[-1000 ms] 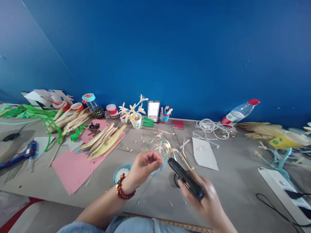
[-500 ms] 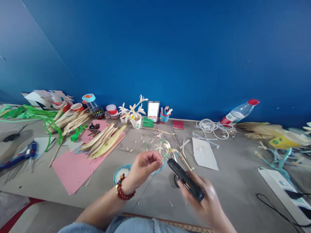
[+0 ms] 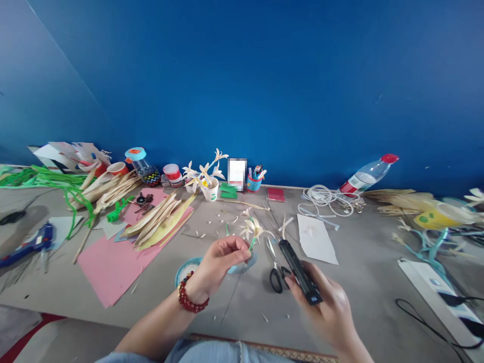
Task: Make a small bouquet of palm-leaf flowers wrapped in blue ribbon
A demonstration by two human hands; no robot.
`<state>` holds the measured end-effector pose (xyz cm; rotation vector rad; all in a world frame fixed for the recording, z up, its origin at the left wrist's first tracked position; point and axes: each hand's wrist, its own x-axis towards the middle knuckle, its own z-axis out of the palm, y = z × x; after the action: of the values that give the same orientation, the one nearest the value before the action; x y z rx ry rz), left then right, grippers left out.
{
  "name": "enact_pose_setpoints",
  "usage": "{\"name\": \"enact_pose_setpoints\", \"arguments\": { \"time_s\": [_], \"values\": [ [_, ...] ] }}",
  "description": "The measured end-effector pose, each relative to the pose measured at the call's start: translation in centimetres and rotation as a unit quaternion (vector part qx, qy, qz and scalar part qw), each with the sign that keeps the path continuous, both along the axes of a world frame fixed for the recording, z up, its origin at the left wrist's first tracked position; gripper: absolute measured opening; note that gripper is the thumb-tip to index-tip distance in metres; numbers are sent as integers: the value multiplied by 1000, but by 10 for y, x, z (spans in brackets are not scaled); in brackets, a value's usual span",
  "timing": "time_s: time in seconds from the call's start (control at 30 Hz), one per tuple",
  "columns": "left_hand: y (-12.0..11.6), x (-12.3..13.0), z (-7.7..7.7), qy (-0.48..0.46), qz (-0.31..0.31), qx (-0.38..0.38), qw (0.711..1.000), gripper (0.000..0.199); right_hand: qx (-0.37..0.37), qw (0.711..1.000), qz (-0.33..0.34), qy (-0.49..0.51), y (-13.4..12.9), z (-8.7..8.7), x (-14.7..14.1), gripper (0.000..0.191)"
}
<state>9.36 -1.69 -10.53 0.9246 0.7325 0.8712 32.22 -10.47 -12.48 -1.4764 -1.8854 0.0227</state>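
Tool (image 3: 298,272) farther from left hand's (image 3: 221,264) flower (image 3: 255,228)

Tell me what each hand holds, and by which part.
Left hand: a pale flower, by its green stem. Right hand: a black tool, by its near half.

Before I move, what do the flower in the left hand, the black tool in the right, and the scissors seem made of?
The flower in the left hand: perhaps dried husk or paper; thin, cream, matte petals. The black tool in the right hand: probably hard plastic; smooth, faintly glossy casing. The scissors: likely metal blades, silvery; black handles look plastic.
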Motion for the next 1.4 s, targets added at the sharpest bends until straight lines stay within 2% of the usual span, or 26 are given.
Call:
{"name": "enact_pose_setpoints", "arguments": {
  "time_s": [0.07, 0.13, 0.23, 0.3, 0.43, 0.53, 0.6, 0.63, 0.7, 0.73, 0.8, 0.87, 0.97, 1.07, 1.2, 1.4],
  "values": [
    [0, -2, 2, -3, 1, -10, 1000, 28, 1, 999, -17, -31, 0, -9, 15, 18],
    [1, -8, 4, -16, 2, -17, 1000, 27, -14, 995, -63, -80, 1, -21, 37, 22],
    [3, -23, 11, -32, 38, -23, 999, 26, -95, 961, -199, -168, 3, -44, 77, 25],
    [3, -34, 14, -25, 70, -15, 997, 25, -148, 933, -272, -185, 3, -59, 101, 29],
    [1, -41, 15, -19, 63, -14, 998, 26, -208, 925, -258, -184, -1, -79, 130, 30],
    [-1, -33, 10, -22, 44, -21, 999, 27, -201, 919, -256, -220, -4, -71, 135, 31],
    [-2, -28, 6, -30, 21, -24, 999, 26, -170, 927, -250, -224, -5, -54, 127, 33],
    [-2, -25, 5, -32, 11, -24, 999, 25, -137, 943, -230, -196, -5, -42, 118, 32],
    [-1, -21, 3, -33, -1, -20, 999, 23, -76, 979, -168, -85, -4, -18, 88, 27],
    [-1, -20, 3, -32, -4, -16, 999, 22, -63, 991, -114, -14, -3, -7, 69, 23],
    [-2, -17, 4, -30, -4, -8, 1000, 21, -84, 989, 2, 124, 1, 10, 25, 19],
    [-2, -14, 6, -29, -6, -1, 1000, 21, -147, 958, 88, 232, 10, 19, -16, 23],
    [-4, -13, 7, -25, -8, 13, 1000, 21, -159, 903, 142, 373, 25, 16, -60, 27],
    [-6, -14, 6, -10, 9, 32, 999, 18, -166, 861, 135, 461, 36, 7, -80, 27],
    [-7, -17, 3, 9, 31, 45, 998, 18, -180, 844, 122, 490, 38, 2, -85, 28],
    [-4, -24, 1, 33, 16, 51, 998, 17, -208, 823, 116, 515, 29, 3, -75, 26]
  ]
}}
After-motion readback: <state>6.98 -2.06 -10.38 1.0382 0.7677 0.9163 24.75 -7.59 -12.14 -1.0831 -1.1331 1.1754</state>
